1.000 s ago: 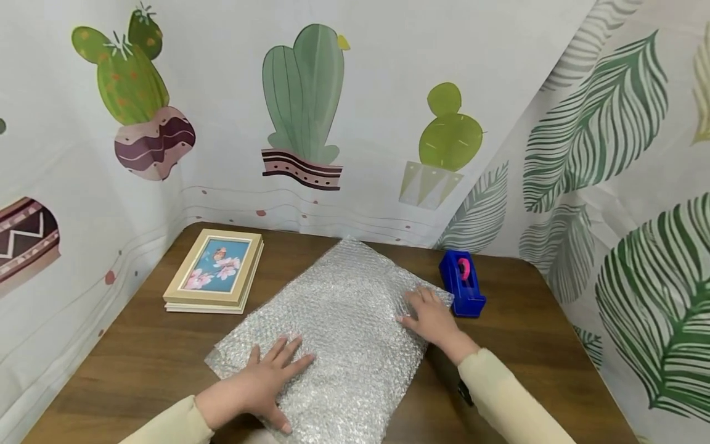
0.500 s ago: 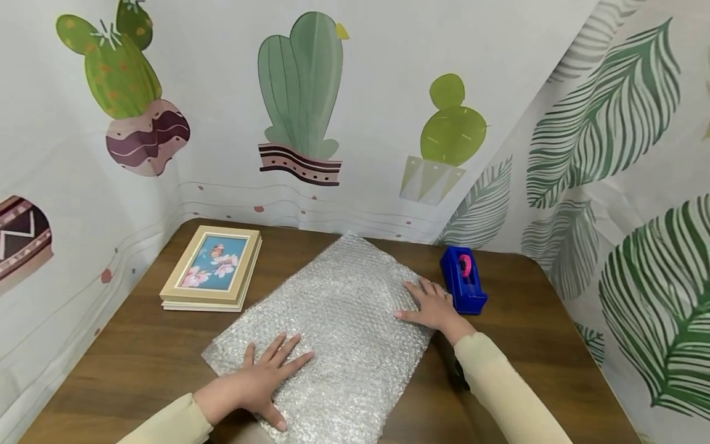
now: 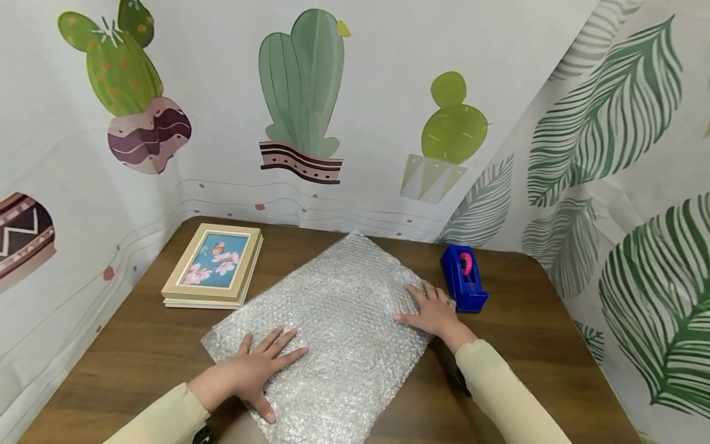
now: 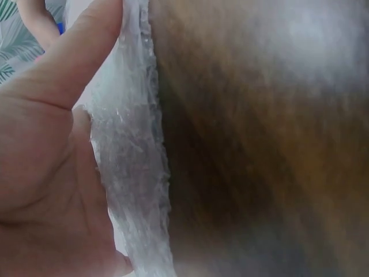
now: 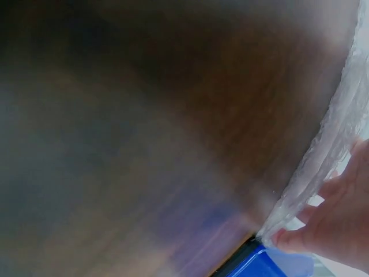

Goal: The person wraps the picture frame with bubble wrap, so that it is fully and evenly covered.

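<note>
A sheet of bubble wrap (image 3: 338, 320) lies flat and slanted across the middle of the table; its near end runs out of the head view. My left hand (image 3: 257, 373) rests on its left edge with the fingers spread straight. On the right corner lies my right hand (image 3: 435, 311), fingers stretched over the wrap and touching it. In the left wrist view the thumb and palm of the left hand (image 4: 52, 133) press along the wrap's edge (image 4: 135, 156). The right wrist view has the right hand (image 5: 340, 213) against the wrap's other edge (image 5: 323, 156).
A blue tape dispenser (image 3: 465, 280) with a pink core stands just beyond the right hand. At the back left, picture frames (image 3: 213, 265) are stacked, the top one showing pink blossoms. The wooden table (image 3: 527, 320) meets a patterned cloth (image 3: 377, 111) behind it.
The left hand has shifted slightly left and away from me, and the wrap has turned a little with it. The right hand has slid slightly toward the wrap's right corner.
</note>
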Motion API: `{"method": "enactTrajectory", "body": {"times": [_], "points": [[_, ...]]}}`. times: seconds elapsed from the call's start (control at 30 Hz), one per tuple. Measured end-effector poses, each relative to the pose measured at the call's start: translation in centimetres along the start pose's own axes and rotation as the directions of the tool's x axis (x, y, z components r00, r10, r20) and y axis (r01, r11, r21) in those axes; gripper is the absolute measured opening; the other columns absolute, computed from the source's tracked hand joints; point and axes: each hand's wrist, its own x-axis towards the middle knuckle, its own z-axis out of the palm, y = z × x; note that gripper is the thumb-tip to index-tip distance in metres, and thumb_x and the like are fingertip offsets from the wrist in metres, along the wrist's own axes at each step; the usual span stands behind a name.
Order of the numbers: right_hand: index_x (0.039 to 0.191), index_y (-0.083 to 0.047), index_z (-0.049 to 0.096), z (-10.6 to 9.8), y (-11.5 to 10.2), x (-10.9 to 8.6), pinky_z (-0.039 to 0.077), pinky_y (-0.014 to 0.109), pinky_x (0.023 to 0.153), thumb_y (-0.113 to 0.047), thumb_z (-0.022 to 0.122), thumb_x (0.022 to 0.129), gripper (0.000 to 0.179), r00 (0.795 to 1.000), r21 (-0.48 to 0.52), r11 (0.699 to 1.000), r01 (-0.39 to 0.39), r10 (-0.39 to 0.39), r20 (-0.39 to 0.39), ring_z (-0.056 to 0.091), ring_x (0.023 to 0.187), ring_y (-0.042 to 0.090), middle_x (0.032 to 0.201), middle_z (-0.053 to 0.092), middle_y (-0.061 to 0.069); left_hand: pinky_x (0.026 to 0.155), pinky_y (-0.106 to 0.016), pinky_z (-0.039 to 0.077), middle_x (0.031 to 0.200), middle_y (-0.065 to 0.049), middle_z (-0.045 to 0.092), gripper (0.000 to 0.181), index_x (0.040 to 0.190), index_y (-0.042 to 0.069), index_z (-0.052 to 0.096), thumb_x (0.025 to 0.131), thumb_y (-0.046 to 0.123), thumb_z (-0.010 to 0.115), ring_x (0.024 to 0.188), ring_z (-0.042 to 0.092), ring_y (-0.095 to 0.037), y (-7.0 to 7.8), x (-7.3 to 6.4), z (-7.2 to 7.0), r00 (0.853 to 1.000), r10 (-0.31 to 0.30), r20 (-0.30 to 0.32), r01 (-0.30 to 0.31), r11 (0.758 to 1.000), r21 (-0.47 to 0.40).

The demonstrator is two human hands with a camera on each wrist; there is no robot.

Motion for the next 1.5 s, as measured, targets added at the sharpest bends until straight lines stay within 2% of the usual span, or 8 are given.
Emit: {"method": "enactTrajectory", "body": {"times": [0.27, 0.57, 0.73, 1.0, 1.13, 1.23, 1.33, 1.5], "points": [[0.163, -0.017, 0.027, -0.2, -0.1, -0.8, 0.015, 0.084, 0.114, -0.068, 0.064, 0.089, 0.098, 1.000, -0.003, 1.000, -0.018, 0.018, 0.000, 0.014, 0.152, 0.060, 0.168, 0.014, 0.033, 0.116, -0.083, 0.008, 0.175, -0.010, 0.010, 0.122, 0.162, 0.038, 0.028, 0.060, 0.047, 0.094, 0.160, 0.007, -0.044, -0.2, 0.2, -0.4, 1.000, 0.009, -0.006, -0.009, 1.000, 0.003], [0.164, -0.015, 0.026, -0.1, -0.3, -0.8, 0.012, 0.085, 0.115, -0.064, 0.064, 0.091, 0.096, 1.000, 0.008, 1.000, -0.020, 0.021, -0.016, 0.011, 0.153, 0.061, 0.169, 0.011, 0.033, 0.112, -0.087, 0.005, 0.176, 0.000, 0.000, 0.126, 0.158, 0.058, 0.013, 0.056, 0.071, 0.085, 0.161, 0.001, -0.043, -2.9, 1.7, 0.8, 0.998, 0.058, -0.014, -0.058, 0.998, -0.003], [0.163, -0.015, 0.026, 0.0, -0.4, -0.9, 0.012, 0.084, 0.115, -0.064, 0.064, 0.091, 0.095, 1.000, 0.004, 1.000, -0.023, 0.023, -0.017, 0.011, 0.153, 0.061, 0.169, 0.011, 0.032, 0.115, -0.085, 0.005, 0.176, 0.001, 0.002, 0.126, 0.157, 0.060, 0.015, 0.055, 0.069, 0.088, 0.162, 0.002, -0.040, -2.9, 1.8, 0.8, 0.999, 0.035, -0.013, -0.035, 0.999, -0.004], [0.163, -0.013, 0.027, -0.2, -0.7, -1.0, 0.014, 0.085, 0.114, -0.064, 0.064, 0.091, 0.096, 1.000, -0.012, 1.000, -0.015, 0.015, -0.008, 0.013, 0.152, 0.062, 0.168, 0.012, 0.034, 0.113, -0.087, 0.005, 0.175, -0.009, 0.009, 0.119, 0.161, 0.039, 0.028, 0.062, 0.055, 0.093, 0.160, 0.007, -0.046, -0.7, 0.4, -1.1, 0.999, 0.044, 0.008, -0.043, 0.998, -0.043], [0.163, -0.012, 0.027, -0.7, -1.0, -1.0, 0.020, 0.085, 0.112, -0.065, 0.064, 0.090, 0.097, 1.000, -0.047, 0.999, -0.010, 0.010, 0.004, 0.018, 0.150, 0.063, 0.166, 0.016, 0.035, 0.108, -0.089, 0.015, 0.169, -0.014, 0.031, 0.090, 0.155, 0.025, 0.047, 0.077, 0.051, 0.085, 0.155, 0.025, -0.049, -0.2, 0.3, -1.7, 0.994, 0.055, -0.095, -0.061, 0.996, -0.066], [0.162, -0.011, 0.029, -1.3, -1.3, -1.0, 0.023, 0.084, 0.112, -0.064, 0.067, 0.089, 0.097, 1.000, -0.071, 0.997, -0.011, 0.013, 0.027, 0.021, 0.149, 0.064, 0.165, 0.021, 0.036, 0.101, -0.089, 0.028, 0.157, -0.015, 0.050, 0.069, 0.146, 0.016, 0.057, 0.087, 0.046, 0.077, 0.144, 0.043, -0.049, -0.4, 0.7, -1.8, 0.975, 0.074, -0.209, -0.090, 0.993, -0.071], [0.160, -0.009, 0.034, -2.0, -1.6, -0.9, 0.023, 0.084, 0.111, -0.060, 0.070, 0.088, 0.094, 0.999, -0.080, 0.997, -0.003, 0.007, 0.050, 0.022, 0.148, 0.064, 0.163, 0.025, 0.036, 0.101, -0.078, 0.042, 0.142, -0.017, 0.064, 0.053, 0.139, 0.008, 0.063, 0.095, 0.036, 0.071, 0.129, 0.059, -0.046, -0.9, 1.2, -2.0, 0.937, 0.087, -0.339, -0.126, 0.988, -0.093], [0.156, -0.003, 0.040, -3.6, -2.9, -0.7, 0.031, 0.078, 0.113, -0.041, 0.066, 0.098, 0.074, 0.998, -0.030, 0.999, 0.040, -0.041, -0.037, 0.031, 0.147, 0.059, 0.160, 0.033, 0.035, 0.102, -0.059, 0.054, 0.131, -0.020, 0.070, 0.037, 0.132, 0.003, 0.067, 0.100, 0.021, 0.064, 0.118, 0.068, -0.042, -1.8, 0.6, -4.0, 0.825, -0.028, -0.564, -0.073, 0.985, -0.155]]}}
